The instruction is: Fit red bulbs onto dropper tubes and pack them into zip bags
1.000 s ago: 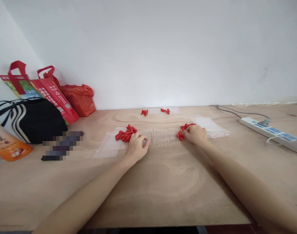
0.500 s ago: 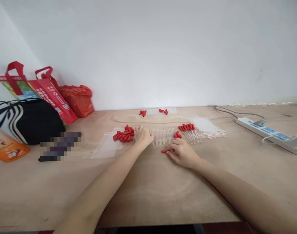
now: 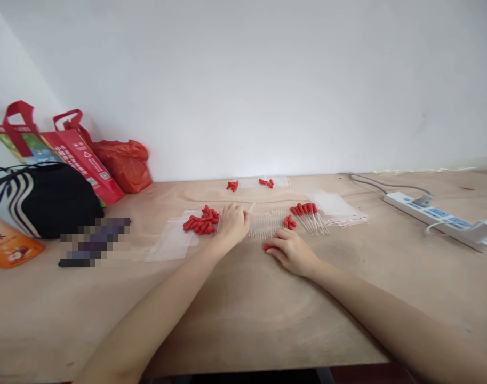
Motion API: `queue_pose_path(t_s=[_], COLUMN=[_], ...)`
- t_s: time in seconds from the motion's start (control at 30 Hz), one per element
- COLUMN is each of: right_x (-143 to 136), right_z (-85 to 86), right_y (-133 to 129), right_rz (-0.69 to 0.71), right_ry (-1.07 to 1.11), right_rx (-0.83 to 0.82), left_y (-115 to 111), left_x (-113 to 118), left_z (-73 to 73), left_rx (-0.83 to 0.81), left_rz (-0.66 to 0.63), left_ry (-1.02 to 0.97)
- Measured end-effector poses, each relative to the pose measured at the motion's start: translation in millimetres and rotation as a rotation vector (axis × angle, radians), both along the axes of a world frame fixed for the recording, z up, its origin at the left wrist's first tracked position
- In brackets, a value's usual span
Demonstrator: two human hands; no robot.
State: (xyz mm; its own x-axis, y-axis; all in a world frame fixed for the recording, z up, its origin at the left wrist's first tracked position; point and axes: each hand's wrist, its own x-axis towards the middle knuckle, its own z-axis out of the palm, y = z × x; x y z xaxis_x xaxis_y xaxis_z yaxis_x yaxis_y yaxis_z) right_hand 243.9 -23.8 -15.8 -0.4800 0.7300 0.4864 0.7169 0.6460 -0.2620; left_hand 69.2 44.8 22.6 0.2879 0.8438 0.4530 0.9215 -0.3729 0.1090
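Pale stick (image 3: 252, 207) now sticks up, left hand (image 3: 232, 223) fingers clamped on it, right hand (image 3: 294, 251) fingers pinching red cap (image 3: 269, 247).

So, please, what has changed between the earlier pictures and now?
The right hand moved left and nearer to the person, off the red-tipped sticks, and now holds a red piece. The left hand moved slightly farther away and now holds up a pale stick. The left red pile, power strip and shopping bags stayed.
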Motion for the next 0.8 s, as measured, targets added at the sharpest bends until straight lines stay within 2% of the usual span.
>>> queue_pose_path(t_s=[0.07,0.13,0.27,0.4,0.6,0.8], right_x=[0,0,-4,-6,-7,-11], right_z=[0.3,0.8,1.1,1.9,4.4,4.7], right_y=[0,0,0,-2,-5,-7], right_rz=[-0.004,-0.002,0.027,0.040,0.022,0.074], right_ry=[0.039,0.099,0.192,0.192,0.132,0.155], right_rx=[0.005,-0.003,-0.018,-0.014,-0.002,-0.011], left_y=[-17,-32,-47,-47,-47,-49], left_x=[-12,-26,-44,-45,-43,-42], left_z=[2.1,-1.3,-19.0,-29.9,-29.8,-30.2], left_rx=[0.016,0.069,0.191,0.208,0.213,0.206], left_rz=[-0.125,-0.354,-0.523,-0.575,-0.608,-0.609], left_ry=[0.009,0.012,0.012,-0.013,-0.031,-0.014])
